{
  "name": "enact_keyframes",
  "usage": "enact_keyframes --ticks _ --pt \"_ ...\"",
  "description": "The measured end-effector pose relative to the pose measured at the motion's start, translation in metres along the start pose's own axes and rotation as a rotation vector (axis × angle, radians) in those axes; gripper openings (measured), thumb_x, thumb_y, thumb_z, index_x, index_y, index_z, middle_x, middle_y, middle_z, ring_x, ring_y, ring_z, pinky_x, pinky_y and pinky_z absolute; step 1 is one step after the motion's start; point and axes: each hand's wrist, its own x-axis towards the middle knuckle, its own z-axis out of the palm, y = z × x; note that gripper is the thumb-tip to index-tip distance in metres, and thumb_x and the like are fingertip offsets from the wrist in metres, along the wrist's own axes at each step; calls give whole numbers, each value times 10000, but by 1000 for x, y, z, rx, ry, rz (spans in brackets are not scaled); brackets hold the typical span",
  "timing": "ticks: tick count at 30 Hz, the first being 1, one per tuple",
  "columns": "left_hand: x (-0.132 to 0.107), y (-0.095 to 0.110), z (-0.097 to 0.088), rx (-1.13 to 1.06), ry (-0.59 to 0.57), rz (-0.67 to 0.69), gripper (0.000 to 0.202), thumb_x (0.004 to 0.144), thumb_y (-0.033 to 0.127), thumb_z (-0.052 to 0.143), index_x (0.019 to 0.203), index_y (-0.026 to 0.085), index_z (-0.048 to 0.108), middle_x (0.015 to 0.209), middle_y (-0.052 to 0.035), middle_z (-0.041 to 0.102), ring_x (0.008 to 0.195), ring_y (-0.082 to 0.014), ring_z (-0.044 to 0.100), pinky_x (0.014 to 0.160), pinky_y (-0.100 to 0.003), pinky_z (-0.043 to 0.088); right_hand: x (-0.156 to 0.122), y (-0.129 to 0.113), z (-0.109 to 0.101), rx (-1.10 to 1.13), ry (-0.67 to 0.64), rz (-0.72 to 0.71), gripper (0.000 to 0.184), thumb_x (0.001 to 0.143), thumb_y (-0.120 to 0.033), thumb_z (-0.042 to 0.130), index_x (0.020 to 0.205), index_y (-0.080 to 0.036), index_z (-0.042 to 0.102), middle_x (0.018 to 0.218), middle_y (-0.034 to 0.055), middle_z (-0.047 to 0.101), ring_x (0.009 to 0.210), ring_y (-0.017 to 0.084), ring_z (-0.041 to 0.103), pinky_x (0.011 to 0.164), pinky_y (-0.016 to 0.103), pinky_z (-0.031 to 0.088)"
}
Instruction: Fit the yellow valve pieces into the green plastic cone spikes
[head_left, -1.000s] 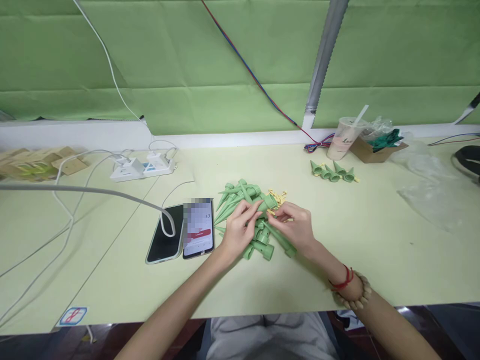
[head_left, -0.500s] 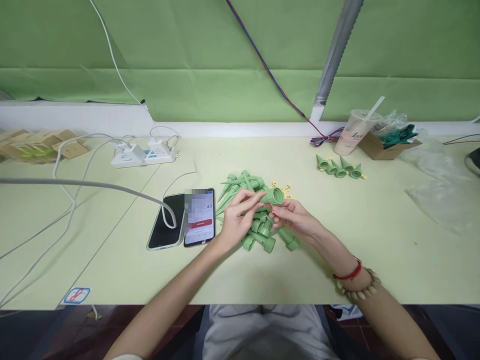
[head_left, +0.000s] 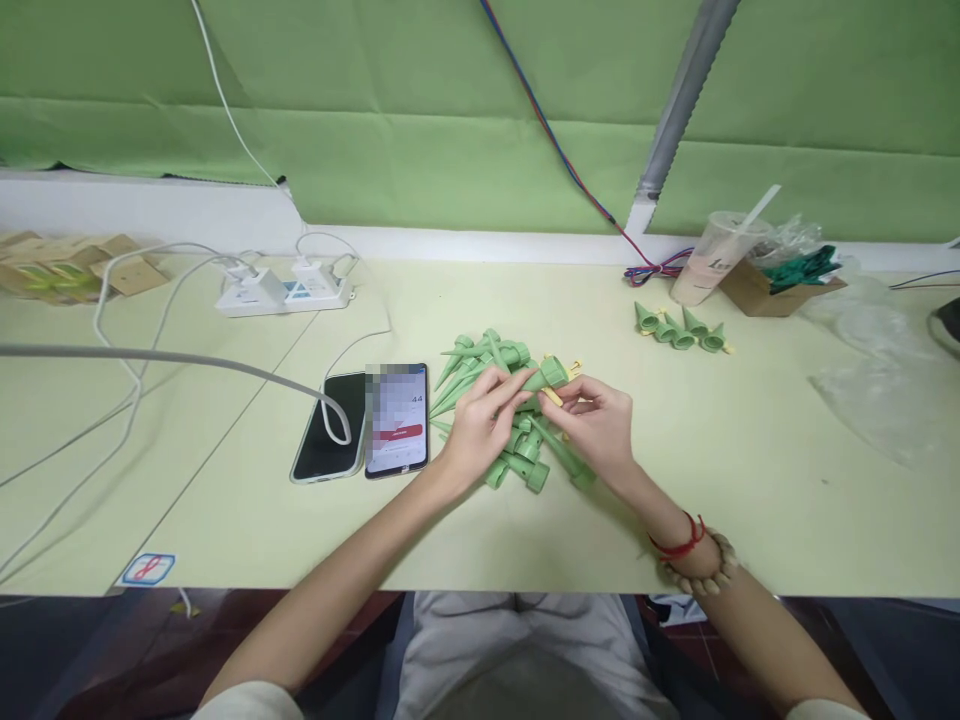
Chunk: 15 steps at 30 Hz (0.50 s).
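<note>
My left hand [head_left: 480, 425] is closed around a green plastic watering spike [head_left: 553, 373], its round open end pointing right and up. Between the thumb and fingers of my right hand [head_left: 604, 425] is a small yellow valve [head_left: 552, 397], right against the underside of the spike; whether it sits in a hole there I cannot tell. Beneath both hands lies a pile of similar green spikes [head_left: 535, 474], partly covered by my fingers. Just behind the held spike, more yellow valves [head_left: 576, 367] show in part.
Two phones [head_left: 397, 425] lie left of the pile, with a cable [head_left: 225, 370] looping over one. A power strip [head_left: 285, 294] is farther back. At the back right are several green spikes with yellow parts [head_left: 681, 336], a drink cup [head_left: 716, 262], a cardboard box [head_left: 757, 292] and plastic bags [head_left: 862, 400].
My right hand has turned and brought the yellow valve up against the spike. The spike in my left hand is tilted further, its open end facing more upward. The whole view has shifted slightly.
</note>
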Motion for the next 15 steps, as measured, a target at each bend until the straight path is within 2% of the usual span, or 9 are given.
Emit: enact_keyframes --ticks 3,6,9,12,15 --pt "2 -5 -1 -59 23 -80 251 820 156 477 1026 185 618 732 -13 504 654 -89 498 597 -210 443 6 2 -6 146 -211 189 233 606 -345 700 696 -146 620 643 11 601 530 96 542 475 209 494" --pt "5 -11 -4 -179 67 -153 249 822 184 478 1026 200 621 765 -9 510 600 -72 511 572 -212 451 11 2 -12 382 -437 377 282 683 -393 642 849 -165 639 774 31 630 616 93 569 511 199 528" --pt "7 -12 -8 -241 51 -150 241 812 205 497 1012 211 632 822 -24 553 679 -92 546 613 -225 464 11 0 -15 579 -617 491 285 741 -403 589 907 -177 637 827 29 623 632 73 563 509 161 524" --pt "7 -10 -8 -262 -10 -111 234 805 200 506 992 212 647 869 -40 600 796 -123 557 672 -240 467 7 -1 -15 693 -716 578 249 736 -370 608 880 -169 636 771 11 600 598 54 546 479 121 501" --pt "5 -8 -7 -297 -59 -92 247 804 185 504 1003 213 647 828 -36 632 748 -116 566 641 -235 469 4 -1 -13 784 -738 670 195 667 -310 687 782 -165 625 665 -25 554 546 34 516 457 90 473"
